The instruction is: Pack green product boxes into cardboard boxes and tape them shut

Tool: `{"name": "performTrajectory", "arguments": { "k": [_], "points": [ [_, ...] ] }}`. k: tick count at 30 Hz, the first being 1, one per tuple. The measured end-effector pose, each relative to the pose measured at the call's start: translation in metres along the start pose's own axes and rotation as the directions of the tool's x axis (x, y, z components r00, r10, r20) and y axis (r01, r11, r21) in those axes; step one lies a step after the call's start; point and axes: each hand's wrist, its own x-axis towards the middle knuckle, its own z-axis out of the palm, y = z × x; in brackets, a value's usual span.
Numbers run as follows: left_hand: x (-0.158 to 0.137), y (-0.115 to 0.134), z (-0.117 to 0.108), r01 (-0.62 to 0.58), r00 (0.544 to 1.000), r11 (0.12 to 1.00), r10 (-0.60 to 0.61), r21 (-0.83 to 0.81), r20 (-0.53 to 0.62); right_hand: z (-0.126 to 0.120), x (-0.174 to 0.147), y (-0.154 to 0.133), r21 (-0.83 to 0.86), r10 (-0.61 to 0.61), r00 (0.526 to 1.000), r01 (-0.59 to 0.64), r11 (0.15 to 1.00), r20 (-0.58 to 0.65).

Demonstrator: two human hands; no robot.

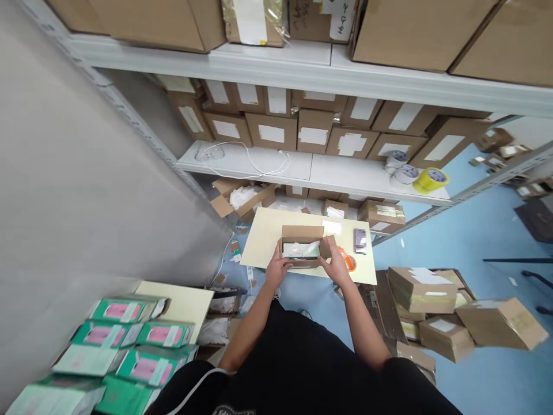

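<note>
A small open cardboard box [302, 231] sits near the front edge of a pale yellow bench [259, 249], its back flap raised. Inside lies a green-and-white package [314, 252] partly covered by white wrapping [298, 249]. The left hand [277, 268] grasps the box's left end and the right hand [336, 265] its right end, fingers curled around the cardboard. The step in hand seems to be steadying the filled box; the next move probably calls for freeing one hand to fold the flaps inward without catching the wrapping. Just beside the right hand is an orange tape roll [349, 262], with a blurred purple item [360, 241] beyond. Behind, white shelving [268, 158] carries labelled cartons [271, 131]; more boxes [434, 291] are heaped to the right.
</note>
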Motion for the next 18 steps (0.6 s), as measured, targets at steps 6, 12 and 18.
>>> {"name": "performTrajectory", "arguments": {
  "k": [6,12,18],
  "points": [
    [0.086,-0.043,0.013,-0.022,0.99,1.0,0.023,-0.012,0.14,0.016,0.007,-0.005,-0.071,0.167,0.985,-0.17,0.983,-0.049],
    [0.105,-0.097,0.01,0.17,0.983,0.97,-0.155,-0.173,0.094,0.047,0.008,-0.002,-0.035,0.3,0.95,-0.304,0.952,-0.084],
    [0.099,-0.108,0.001,0.251,0.966,0.939,-0.227,-0.233,0.126,0.073,0.008,0.023,0.032,0.436,0.885,-0.437,0.899,-0.162]
  ]
}}
